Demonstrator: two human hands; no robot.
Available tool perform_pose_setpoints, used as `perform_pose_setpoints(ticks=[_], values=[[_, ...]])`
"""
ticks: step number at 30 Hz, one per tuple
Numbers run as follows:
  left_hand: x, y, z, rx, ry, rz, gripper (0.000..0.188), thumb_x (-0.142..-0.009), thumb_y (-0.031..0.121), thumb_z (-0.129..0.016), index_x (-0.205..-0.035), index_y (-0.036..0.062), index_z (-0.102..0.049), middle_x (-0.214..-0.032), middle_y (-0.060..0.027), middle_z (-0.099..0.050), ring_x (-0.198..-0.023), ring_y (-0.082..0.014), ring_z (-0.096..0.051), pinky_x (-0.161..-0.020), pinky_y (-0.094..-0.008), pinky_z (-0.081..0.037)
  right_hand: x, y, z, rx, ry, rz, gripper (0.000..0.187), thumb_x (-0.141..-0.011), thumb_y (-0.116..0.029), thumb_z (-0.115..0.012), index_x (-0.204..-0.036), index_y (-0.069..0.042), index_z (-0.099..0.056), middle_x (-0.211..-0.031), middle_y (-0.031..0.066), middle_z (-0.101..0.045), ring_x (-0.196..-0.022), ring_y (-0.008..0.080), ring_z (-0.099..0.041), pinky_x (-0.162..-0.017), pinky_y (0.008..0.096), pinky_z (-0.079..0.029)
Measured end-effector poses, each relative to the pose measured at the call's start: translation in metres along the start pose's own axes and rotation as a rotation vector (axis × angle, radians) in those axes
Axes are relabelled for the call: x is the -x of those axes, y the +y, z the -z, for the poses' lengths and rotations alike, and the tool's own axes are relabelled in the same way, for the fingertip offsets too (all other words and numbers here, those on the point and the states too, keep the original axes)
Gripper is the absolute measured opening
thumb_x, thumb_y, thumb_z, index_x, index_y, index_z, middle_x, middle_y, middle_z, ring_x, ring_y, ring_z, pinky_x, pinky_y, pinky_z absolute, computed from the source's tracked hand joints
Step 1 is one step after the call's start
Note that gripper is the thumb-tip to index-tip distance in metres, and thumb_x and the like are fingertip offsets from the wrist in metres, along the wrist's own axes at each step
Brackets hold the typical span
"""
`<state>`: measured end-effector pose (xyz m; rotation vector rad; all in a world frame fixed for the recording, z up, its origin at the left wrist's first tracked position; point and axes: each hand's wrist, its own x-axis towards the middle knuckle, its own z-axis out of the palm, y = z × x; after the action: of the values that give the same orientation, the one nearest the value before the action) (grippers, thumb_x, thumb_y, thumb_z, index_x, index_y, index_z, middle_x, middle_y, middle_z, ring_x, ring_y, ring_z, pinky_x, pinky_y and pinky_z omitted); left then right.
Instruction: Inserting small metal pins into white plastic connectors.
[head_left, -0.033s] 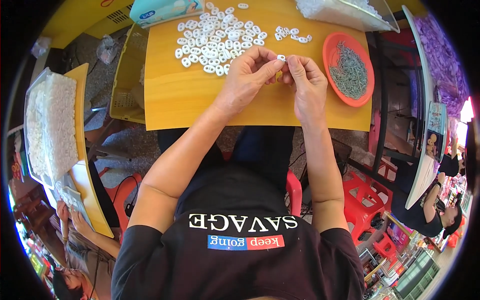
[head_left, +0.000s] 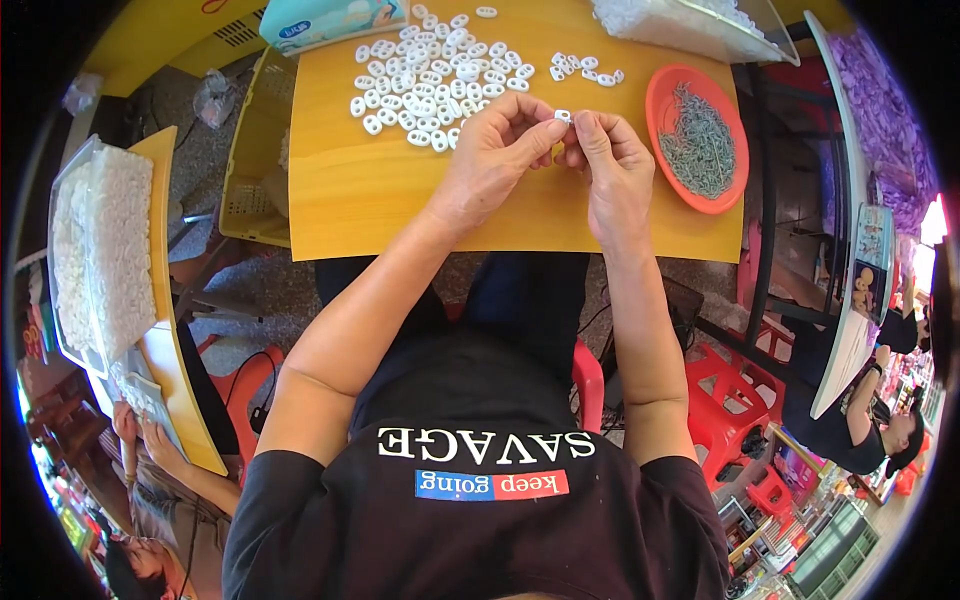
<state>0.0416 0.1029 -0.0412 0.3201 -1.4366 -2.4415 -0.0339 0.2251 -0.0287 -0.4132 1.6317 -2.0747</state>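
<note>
Between the fingertips of both hands is a small white oval plastic piece (head_left: 563,116). My left hand (head_left: 495,145) pinches its left side, and my right hand (head_left: 614,165) closes on it from the right. Whether a screw is also in the fingers is hidden. Beyond my left hand lies a loose pile of white two-holed plastic pieces (head_left: 425,92). A smaller group of similar white pieces (head_left: 588,67) sits past my right hand. To the right stands an orange-red plastic dish (head_left: 737,160) holding many small grey metal screws (head_left: 697,145).
A tissue pack (head_left: 330,22) lies at the table's far left, and a clear bin of white pieces (head_left: 700,28) at the far right. A yellow crate (head_left: 255,190) stands left of the yellow table (head_left: 390,215). Co-workers sit left and right; red stools (head_left: 730,400) are at right.
</note>
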Motion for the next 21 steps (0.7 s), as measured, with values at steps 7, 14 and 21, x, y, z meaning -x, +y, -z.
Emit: perform_pose_setpoints(ticks=[7,14,21], values=[[0.0008,0.0004,-0.0013,-0.008,0.011,-0.002,0.015,-0.093,0.019,-0.064,-0.098,0.0048,-0.059,-0.08,0.0024,-0.059,-0.072,-0.0042,-0.053,-0.066,-0.0203,-0.043,0.0009,-0.001,-0.0032,0.023,0.028,0.015,0.017,-0.094,-0.016,-0.064,-0.095,0.001,-0.064,-0.082,0.0041,-0.065,-0.068,0.0076,-0.056,-0.063,0.0204,-0.047],[0.0019,0.0017,-0.0025,-0.042,0.022,-0.007,0.015,-0.094,0.018,-0.063,-0.098,0.0046,-0.058,-0.08,0.0024,-0.058,-0.072,-0.0044,-0.053,-0.066,-0.0203,-0.043,-0.0001,-0.001,-0.0061,0.109,0.045,0.035,0.018,-0.094,-0.017,-0.063,-0.094,0.001,-0.063,-0.081,0.0034,-0.065,-0.067,0.0066,-0.056,-0.061,0.0198,-0.047],[0.0026,0.0016,-0.0044,-0.042,0.012,-0.033,0.015,-0.095,0.017,-0.061,-0.098,0.0034,-0.057,-0.078,0.0006,-0.058,-0.072,-0.0063,-0.053,-0.067,-0.021,-0.043,-0.004,0.0033,-0.0051,0.223,0.038,0.086,0.021,-0.094,-0.019,-0.064,-0.092,0.002,-0.063,-0.078,0.002,-0.064,-0.066,0.0052,-0.056,-0.059,0.0191,-0.046]])
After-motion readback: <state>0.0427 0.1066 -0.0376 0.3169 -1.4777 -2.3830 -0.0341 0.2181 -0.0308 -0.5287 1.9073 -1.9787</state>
